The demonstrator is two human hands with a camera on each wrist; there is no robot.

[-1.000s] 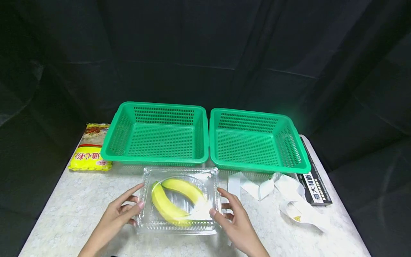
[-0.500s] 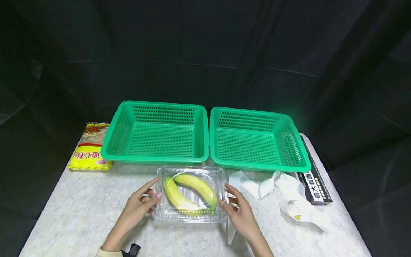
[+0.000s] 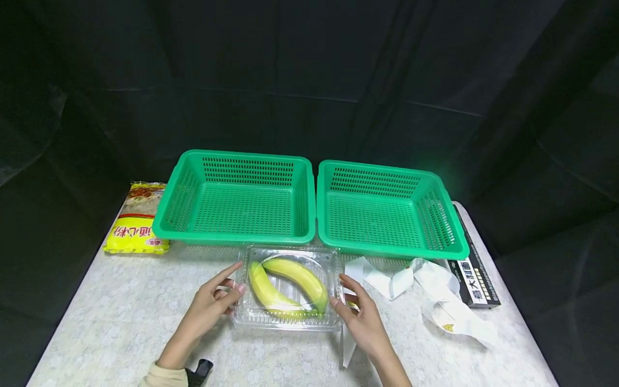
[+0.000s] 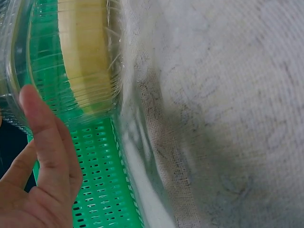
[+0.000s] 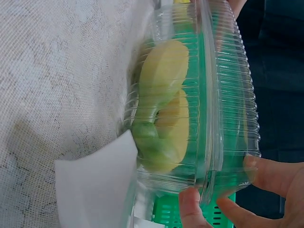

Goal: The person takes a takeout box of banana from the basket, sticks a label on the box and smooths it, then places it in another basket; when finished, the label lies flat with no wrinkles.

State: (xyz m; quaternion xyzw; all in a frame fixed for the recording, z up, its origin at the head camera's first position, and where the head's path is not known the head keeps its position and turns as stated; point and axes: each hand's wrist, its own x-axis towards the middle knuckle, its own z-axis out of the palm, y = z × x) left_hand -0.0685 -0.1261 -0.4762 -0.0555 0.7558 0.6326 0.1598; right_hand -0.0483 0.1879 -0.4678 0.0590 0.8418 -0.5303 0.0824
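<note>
A clear plastic box [image 3: 290,322] with a lid stands on the table in front of the two baskets. Inside it lie two yellow bananas [image 3: 301,275], their ends meeting. My left hand [image 3: 208,309] grips the box's left side, thumb and fingers at its edge; the left wrist view shows the fingers [image 4: 45,137] against the clear wall. At the opposite side my right hand [image 3: 362,320] holds the box's edge, and in the right wrist view its fingertips pinch the rim [image 5: 209,180] near a corner.
Two green baskets, left [image 3: 232,238] and right [image 3: 391,250], stand side by side behind the box. A yellow food packet [image 3: 132,228] lies far left. White paper strip [image 3: 437,285] trails on the right, beside a black box [image 3: 476,279].
Over the last second the box with the bananas has moved right and slightly back, both hands moving with it. In the last half second it has barely shifted.
</note>
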